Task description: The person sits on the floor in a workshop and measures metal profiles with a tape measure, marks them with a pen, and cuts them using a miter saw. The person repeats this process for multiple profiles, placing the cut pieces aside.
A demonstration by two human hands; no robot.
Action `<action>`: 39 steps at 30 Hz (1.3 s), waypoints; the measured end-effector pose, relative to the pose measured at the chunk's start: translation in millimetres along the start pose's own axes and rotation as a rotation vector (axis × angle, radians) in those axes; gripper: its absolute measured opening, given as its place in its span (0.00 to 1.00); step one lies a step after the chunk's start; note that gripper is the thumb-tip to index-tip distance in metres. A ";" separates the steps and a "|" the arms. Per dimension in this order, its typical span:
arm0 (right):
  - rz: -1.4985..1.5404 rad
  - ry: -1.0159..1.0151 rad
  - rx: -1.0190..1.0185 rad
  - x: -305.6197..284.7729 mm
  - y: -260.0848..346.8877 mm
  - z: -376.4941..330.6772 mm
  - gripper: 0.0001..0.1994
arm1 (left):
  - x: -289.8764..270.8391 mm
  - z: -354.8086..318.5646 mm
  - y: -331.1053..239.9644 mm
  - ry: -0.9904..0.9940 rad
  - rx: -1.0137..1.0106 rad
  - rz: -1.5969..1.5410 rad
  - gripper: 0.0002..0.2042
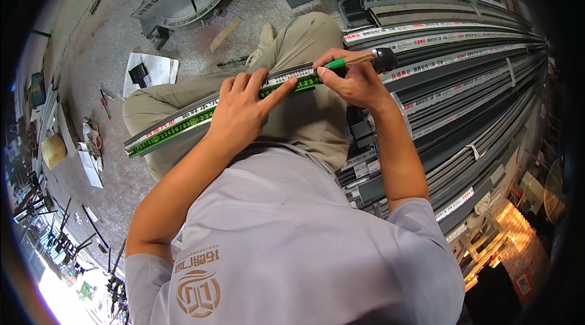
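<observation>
Across my lap lies a long metal profile (177, 120) with a printed protective film. The green blade of a tape measure (167, 133) runs along its near side. My left hand (244, 105) grips the profile and blade, fingers over the far edge and one finger stretched along the blade. Near the right end, my right hand (353, 81) pinches a green pen (335, 63), its tip close to the profile. A dark rounded piece (384, 60) shows just beyond the right hand; I cannot tell what it is. My right palm is partly hidden.
Stacked dark profiles (451, 75) fill the floor on my right. Ahead stands a mitre saw (189, 2). White paper sheets (149, 72) with a black item lie beyond my left knee. A thin offcut strip (225, 34) rests ahead; a yellowish block (53, 151) sits far left.
</observation>
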State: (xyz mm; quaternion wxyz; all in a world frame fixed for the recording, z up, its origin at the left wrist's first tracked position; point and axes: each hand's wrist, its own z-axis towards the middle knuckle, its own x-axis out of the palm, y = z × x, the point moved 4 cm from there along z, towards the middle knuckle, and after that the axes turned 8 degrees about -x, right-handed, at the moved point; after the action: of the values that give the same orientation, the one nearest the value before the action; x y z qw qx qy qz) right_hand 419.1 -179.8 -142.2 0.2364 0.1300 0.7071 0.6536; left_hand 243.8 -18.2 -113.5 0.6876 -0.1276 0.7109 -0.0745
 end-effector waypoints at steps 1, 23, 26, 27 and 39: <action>-0.017 0.008 -0.009 -0.3 0.8 0.3 0.07 | 0.1 0.2 0.2 0.001 -0.001 -0.002 0.41; -0.036 0.016 -0.045 -0.4 4.0 0.6 0.05 | 0.1 0.4 -0.3 0.022 -0.007 0.003 0.43; -0.035 0.016 -0.056 -0.8 4.5 0.6 0.05 | 0.5 0.7 -0.2 0.023 -0.013 -0.011 0.43; -0.023 0.010 -0.058 -0.5 4.4 0.6 0.05 | 0.5 0.5 -0.5 0.022 -0.010 -0.006 0.43; 0.070 -0.122 -0.150 3.8 3.3 0.1 0.07 | 0.4 -1.2 -0.2 -0.002 -0.007 0.037 0.41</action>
State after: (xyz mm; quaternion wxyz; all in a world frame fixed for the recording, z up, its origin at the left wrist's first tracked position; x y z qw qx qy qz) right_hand 415.4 -177.4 -139.5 0.2651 0.1763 0.6354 0.7035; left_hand 242.7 -18.6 -113.8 0.6891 -0.1170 0.7127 -0.0594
